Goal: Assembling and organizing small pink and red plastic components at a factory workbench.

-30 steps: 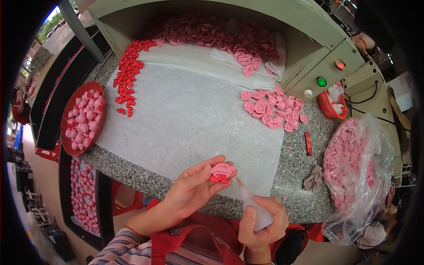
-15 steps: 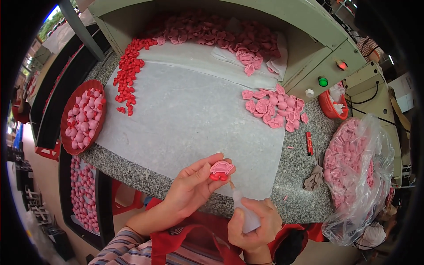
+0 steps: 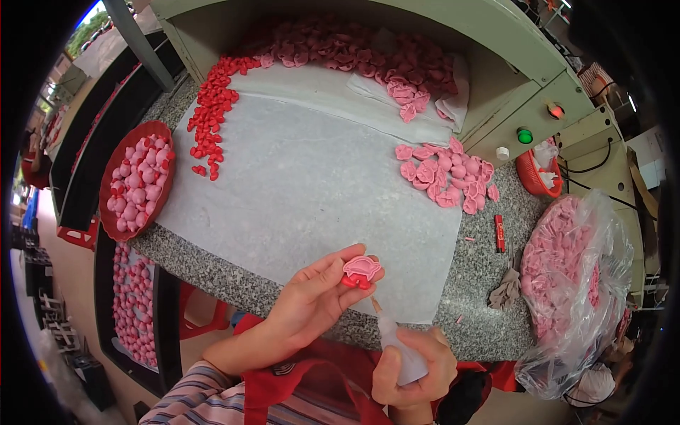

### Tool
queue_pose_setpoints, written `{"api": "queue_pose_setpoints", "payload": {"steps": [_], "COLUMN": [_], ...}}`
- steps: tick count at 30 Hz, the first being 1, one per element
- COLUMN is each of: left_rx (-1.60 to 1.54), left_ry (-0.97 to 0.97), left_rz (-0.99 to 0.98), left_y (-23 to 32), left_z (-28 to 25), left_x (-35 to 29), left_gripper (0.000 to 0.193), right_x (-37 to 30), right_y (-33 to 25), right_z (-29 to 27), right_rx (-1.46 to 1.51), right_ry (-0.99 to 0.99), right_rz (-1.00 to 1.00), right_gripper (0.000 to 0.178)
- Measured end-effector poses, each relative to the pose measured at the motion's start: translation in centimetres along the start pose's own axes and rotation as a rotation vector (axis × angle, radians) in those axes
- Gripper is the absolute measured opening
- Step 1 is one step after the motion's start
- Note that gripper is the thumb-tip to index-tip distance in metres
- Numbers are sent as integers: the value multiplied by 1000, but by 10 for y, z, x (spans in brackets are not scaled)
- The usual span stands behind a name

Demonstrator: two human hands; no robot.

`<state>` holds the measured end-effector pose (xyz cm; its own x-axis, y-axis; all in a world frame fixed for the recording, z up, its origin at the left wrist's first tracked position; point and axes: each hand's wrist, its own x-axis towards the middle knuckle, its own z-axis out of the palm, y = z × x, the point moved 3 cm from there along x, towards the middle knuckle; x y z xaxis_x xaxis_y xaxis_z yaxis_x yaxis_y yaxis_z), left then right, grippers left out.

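Note:
My left hand [image 3: 306, 301] pinches a small pink moulded half-shell [image 3: 361, 266] with a shiny red two-lobed piece [image 3: 355, 281] at its lower edge. Whether the two are joined I cannot tell. Wrapped round a translucent squeeze bottle [image 3: 405, 355], my right hand [image 3: 433, 365] tilts its thin brown nozzle [image 3: 376, 304] up and to the left. The nozzle tip sits just below the red piece, apart from it. Both hands are over the near edge of the white sheet [image 3: 319, 184].
Red pieces [image 3: 209, 124] lie at the sheet's left, pink shells [image 3: 450, 173] at its right, more inside the green metal box [image 3: 496, 42]. A red bowl [image 3: 117, 152] of pink figures stands left. Rightward are a red tube [image 3: 499, 234], grey cloth [image 3: 505, 289] and plastic bag [image 3: 602, 262] of pink parts.
The bottle has drawn slightly down and away, so its nozzle tip is now farther from the red piece. The pink shell is turned a little. The whole view has shifted slightly.

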<state>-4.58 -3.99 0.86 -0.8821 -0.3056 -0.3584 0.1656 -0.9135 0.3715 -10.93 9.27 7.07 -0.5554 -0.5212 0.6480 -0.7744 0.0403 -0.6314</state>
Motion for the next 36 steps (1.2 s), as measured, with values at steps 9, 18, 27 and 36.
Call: {"api": "queue_pose_setpoints", "payload": {"steps": [9, 18, 27, 36], "left_rx": [-21, -24, -9, -35], "left_ry": [-2, -1, 27, 18], "left_rz": [21, 26, 30, 9], "left_y": [0, 1, 2, 4], "left_z": [2, 0, -3, -8], "left_x": [-2, 0, 2, -1], "left_gripper": [39, 38, 41, 40], "right_x": [2, 0, -12, -32], "right_y": [-1, -1, 130, 195], "right_z": [5, 0, -59, -91], "right_rx": [2, 8, 160, -57], "right_ry": [-30, -42, 420, 382], "right_rz": [-23, 48, 720, 824], "right_gripper": [20, 22, 26, 23]}}
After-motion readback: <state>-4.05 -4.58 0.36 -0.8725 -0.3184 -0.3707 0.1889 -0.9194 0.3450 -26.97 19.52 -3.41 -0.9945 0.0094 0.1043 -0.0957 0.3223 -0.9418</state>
